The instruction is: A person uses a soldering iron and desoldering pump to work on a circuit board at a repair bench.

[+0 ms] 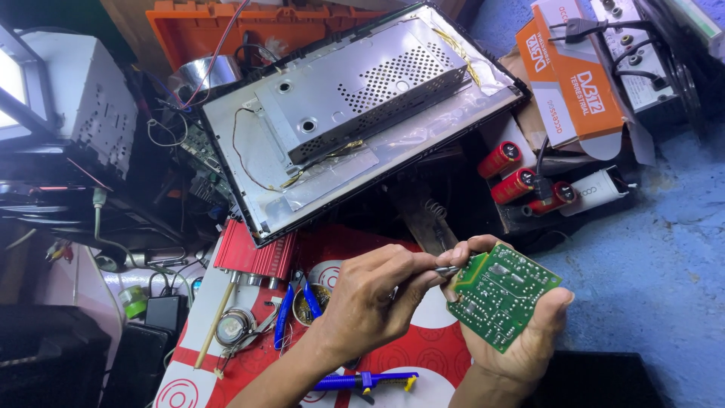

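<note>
Head view, looking down on a crowded repair counter (642, 287).

Right hand (521, 332): closed around the edges of a small green circuit board (502, 295), thumb on its upper left corner, fingers wrapped behind and along the right edge. The board is held off the counter, tilted, solder side toward the camera, over the right end of a red-and-white patterned mat (423, 351).

Left hand (377, 298): fingers pinched shut on a thin metal tool (445, 269). The tip meets the board's upper left corner, just beside the right thumb. Cannot tell what kind of tool it is; most of it is hidden in the hand.

On the mat, left of the hands: blue-handled pliers (291, 310), a small round tin (311, 302), a small speaker (234, 326), a wooden stick (215, 321). A blue tool with yellow tip (366, 380) lies under the left forearm.

Behind the hands: a large flat panel (362, 113), back side up, with a perforated metal shield box on it, leaning tilted. A red finned heat sink (253, 257) touches its lower corner. To the right, three red cylindrical capacitors (521, 177), an orange-and-white carton (574, 75), black cables. At far left, a grey metal chassis (87, 94).
</note>
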